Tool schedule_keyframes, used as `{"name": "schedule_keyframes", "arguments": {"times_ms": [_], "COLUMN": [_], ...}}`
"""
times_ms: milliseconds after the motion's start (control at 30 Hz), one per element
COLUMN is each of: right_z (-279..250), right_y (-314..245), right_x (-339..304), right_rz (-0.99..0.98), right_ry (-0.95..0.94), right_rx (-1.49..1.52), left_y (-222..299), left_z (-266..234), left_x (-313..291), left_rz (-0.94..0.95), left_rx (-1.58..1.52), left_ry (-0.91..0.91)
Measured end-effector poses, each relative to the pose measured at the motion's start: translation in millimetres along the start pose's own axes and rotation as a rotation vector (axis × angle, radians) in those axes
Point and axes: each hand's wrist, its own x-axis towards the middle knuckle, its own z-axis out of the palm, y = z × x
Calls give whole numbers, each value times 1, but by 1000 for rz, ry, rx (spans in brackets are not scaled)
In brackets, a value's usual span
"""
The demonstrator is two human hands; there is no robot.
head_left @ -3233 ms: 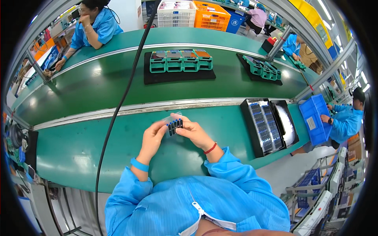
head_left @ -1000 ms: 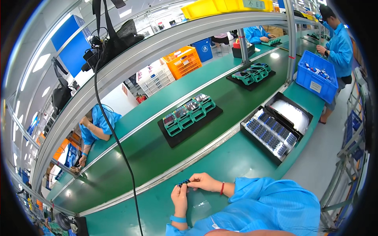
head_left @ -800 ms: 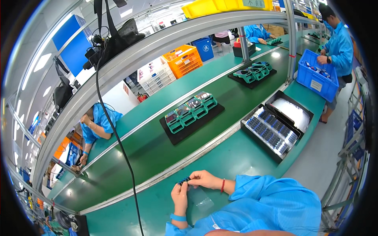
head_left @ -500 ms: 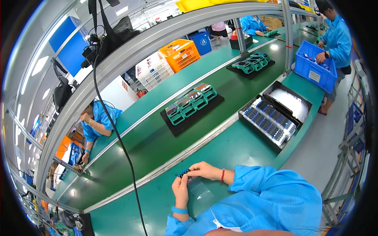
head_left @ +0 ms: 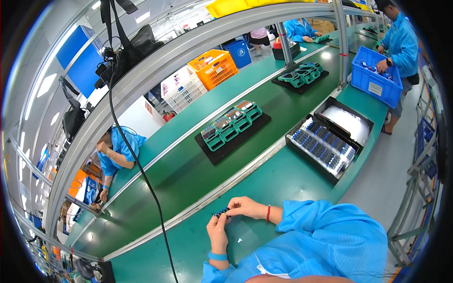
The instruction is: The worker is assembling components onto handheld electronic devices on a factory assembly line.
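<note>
Between the fingertips of both hands is a short row of small dark blue and black parts (head_left: 220, 213), too small to name surely. My left hand (head_left: 217, 234) pinches it from the near left side, a blue band around its wrist. My right hand (head_left: 246, 207) meets it from the right, thumb and forefinger closed on its end; a red bracelet circles that wrist. Below the hands, a clear plastic sheet or bag (head_left: 245, 232) lies on the green bench (head_left: 278, 188).
An open black case (head_left: 325, 145) with rows of blue-black parts stands right. Green holders (head_left: 231, 126) ride black mats on the belt (head_left: 179, 181). A black cable (head_left: 148, 179) hangs left of my hands. At far right, a co-worker reaches into a blue crate (head_left: 377, 82).
The nearer green holder has shifted slightly to the right along the belt. My fingers have moved a little on the row of parts, which stays between both hands.
</note>
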Motion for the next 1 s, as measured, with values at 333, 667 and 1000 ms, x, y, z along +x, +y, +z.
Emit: {"name": "schedule_keyframes", "arguments": {"times_ms": [333,667,1000], "right_z": [2,0,-4], "right_y": [-3,-1,-1], "right_x": [-1,-1,1], "right_rz": [19,58,88], "right_ry": [-25,-28,-89], "right_rx": [40,36,-55], "left_y": [3,1,-6], "left_z": [0,-5,-8], "left_x": [-1,0,0], "left_rz": [24,195,256], "left_rx": [2,326,460], "left_ry": [-13,4,-13]}}
